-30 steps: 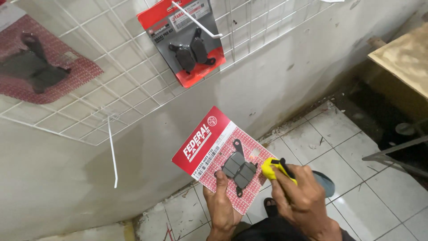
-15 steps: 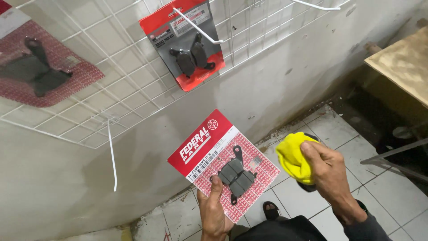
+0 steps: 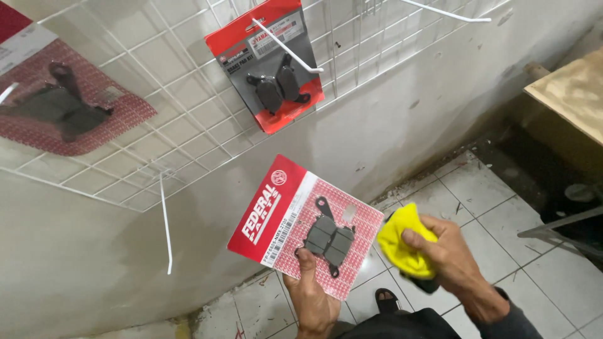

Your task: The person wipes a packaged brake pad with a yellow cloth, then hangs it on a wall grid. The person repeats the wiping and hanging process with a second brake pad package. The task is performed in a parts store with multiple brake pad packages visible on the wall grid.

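Note:
My left hand (image 3: pixel 313 296) grips the lower edge of a red blister pack (image 3: pixel 306 225) with two dark brake pads under clear plastic, holding it up flat toward the camera. Just right of the pack, my right hand (image 3: pixel 447 258) is closed around a bunched yellow cloth (image 3: pixel 402 243); the cloth's left edge almost touches the pack's right side. Behind and above, a white wire grid panel (image 3: pixel 182 119) hangs on the wall.
A second red brake-pad pack (image 3: pixel 271 69) hangs on a white hook (image 3: pixel 289 47) on the grid, another pack (image 3: pixel 59 103) at far left. An empty hook (image 3: pixel 166 229) droops below. A wooden tabletop (image 3: pixel 575 94) stands at right over tiled floor (image 3: pixel 502 251).
My right hand with the yellow cloth has dropped and drifted back in beside the pack's right edge, after pulling away from it. My left hand keeps the pack nearly still.

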